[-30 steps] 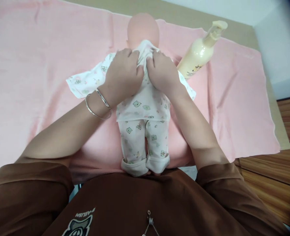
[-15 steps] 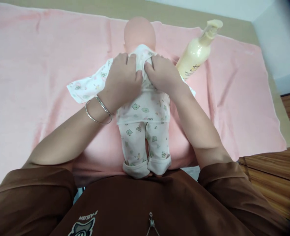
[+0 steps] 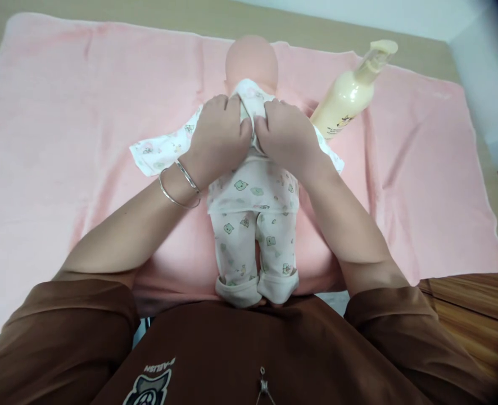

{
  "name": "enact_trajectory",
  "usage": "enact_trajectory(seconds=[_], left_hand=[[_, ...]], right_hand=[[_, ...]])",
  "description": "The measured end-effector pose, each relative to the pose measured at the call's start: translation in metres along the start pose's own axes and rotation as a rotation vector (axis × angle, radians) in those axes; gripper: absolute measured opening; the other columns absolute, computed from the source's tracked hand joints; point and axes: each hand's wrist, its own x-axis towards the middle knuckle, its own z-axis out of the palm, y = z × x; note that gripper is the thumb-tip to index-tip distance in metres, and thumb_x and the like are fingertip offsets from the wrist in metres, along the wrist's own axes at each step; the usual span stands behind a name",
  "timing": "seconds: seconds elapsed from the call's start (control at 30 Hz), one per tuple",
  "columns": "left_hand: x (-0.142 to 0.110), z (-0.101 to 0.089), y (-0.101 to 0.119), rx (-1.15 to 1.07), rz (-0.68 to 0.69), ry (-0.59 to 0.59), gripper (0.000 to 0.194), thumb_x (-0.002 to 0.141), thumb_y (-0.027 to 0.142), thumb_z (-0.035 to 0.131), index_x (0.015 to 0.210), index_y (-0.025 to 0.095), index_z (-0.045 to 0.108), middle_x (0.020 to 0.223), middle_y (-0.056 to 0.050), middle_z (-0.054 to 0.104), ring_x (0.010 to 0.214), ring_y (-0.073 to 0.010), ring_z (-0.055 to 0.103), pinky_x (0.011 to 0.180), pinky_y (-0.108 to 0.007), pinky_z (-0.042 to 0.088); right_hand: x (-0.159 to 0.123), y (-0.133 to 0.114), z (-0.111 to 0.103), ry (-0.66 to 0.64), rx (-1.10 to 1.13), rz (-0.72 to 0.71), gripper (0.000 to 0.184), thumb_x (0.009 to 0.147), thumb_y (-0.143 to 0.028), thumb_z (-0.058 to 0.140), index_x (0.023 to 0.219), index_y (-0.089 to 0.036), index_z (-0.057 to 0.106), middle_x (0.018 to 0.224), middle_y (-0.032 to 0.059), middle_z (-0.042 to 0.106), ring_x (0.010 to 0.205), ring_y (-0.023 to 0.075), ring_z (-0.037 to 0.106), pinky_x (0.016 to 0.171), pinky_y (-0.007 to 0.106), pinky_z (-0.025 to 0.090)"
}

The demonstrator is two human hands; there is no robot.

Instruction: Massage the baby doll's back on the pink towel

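A baby doll [image 3: 251, 59] with a smooth bald head lies lengthwise in front of me, its feet toward my body. It is dressed in a white printed baby shirt [image 3: 253, 188] and matching pants [image 3: 236, 242] with turned-up cuffs. My left hand [image 3: 219, 132], with a silver bangle on the wrist, is closed on the shirt's upper part near the neck. Beside it, my right hand [image 3: 289, 135] grips the other side of the same cloth, the two thumbs close together. A raised fold of the shirt covers the doll's neck. Most fingertips are hidden.
A pale yellow pump bottle [image 3: 344, 98] rests right of the doll, close to my right hand. Under everything is a pink blanket [image 3: 63, 101] spread over a beige table [image 3: 156, 17]. Dark wood boards [image 3: 468, 304] show at lower right.
The view has shifted slightly, so everything sits a little further right. My right hand's fingers have curled in more over the cloth; both hands remain at the doll's neck.
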Motion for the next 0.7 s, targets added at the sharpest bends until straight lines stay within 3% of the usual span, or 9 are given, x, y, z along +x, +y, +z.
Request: enact_trajectory(seconds=[0.13,0.3,0.4,0.53,0.6,0.7], left_hand=[[-0.007,-0.008,0.011,0.073,0.062,0.017,0.014,0.091,0.016,0.051,0.089,0.03,0.054,0.104,-0.014,0.059,0.108,-0.0385,0.057,0.096,-0.05,0.046],[0.008,-0.005,-0.003,-0.03,-0.07,0.021,0.016,0.094,0.019,0.052,0.082,0.028,0.054,0.096,-0.01,0.064,0.103,-0.0325,0.06,0.093,-0.047,0.049],[0.013,0.001,-0.01,-0.05,-0.082,0.044,0.017,0.099,0.019,0.048,0.088,0.028,0.059,0.099,-0.008,0.066,0.104,-0.0282,0.059,0.096,-0.045,0.048],[0.003,0.003,-0.003,0.017,-0.048,0.035,0.019,0.099,0.017,0.043,0.101,0.027,0.059,0.106,-0.015,0.063,0.112,-0.0349,0.057,0.099,-0.049,0.045],[-0.003,0.001,0.004,0.044,-0.006,0.039,0.021,0.095,0.013,0.044,0.105,0.025,0.058,0.112,-0.016,0.061,0.115,-0.0373,0.055,0.102,-0.05,0.044],[-0.007,-0.002,0.01,0.026,0.055,0.046,0.021,0.091,0.01,0.046,0.1,0.026,0.055,0.116,-0.016,0.06,0.116,-0.0375,0.054,0.103,-0.05,0.044]], right_hand=[[0.012,0.011,0.003,0.005,0.051,0.04,0.041,0.106,-0.028,0.026,0.121,-0.012,0.061,0.121,0.0193,0.068,0.113,0.0349,0.061,0.102,0.05,0.049],[-0.007,-0.013,-0.003,-0.006,-0.106,-0.027,0.041,0.107,-0.024,0.027,0.128,-0.007,0.058,0.125,0.0218,0.064,0.118,0.0359,0.058,0.106,0.048,0.046],[-0.012,-0.022,-0.002,0.039,-0.137,-0.087,0.04,0.105,-0.019,0.025,0.123,-0.013,0.061,0.119,0.0195,0.065,0.115,0.0344,0.058,0.104,0.047,0.048],[0.007,-0.006,0.007,0.05,0.045,-0.005,0.032,0.103,-0.021,0.032,0.117,-0.015,0.06,0.122,0.0179,0.065,0.12,0.0345,0.057,0.109,0.049,0.046],[0.019,0.006,0.013,0.058,0.1,0.071,0.034,0.103,-0.025,0.034,0.123,-0.011,0.058,0.127,0.0191,0.064,0.125,0.0346,0.055,0.112,0.05,0.044],[0.024,0.012,0.018,0.049,0.133,0.139,0.039,0.105,-0.033,0.032,0.133,-0.017,0.055,0.136,0.016,0.061,0.133,0.0327,0.05,0.116,0.049,0.039]])
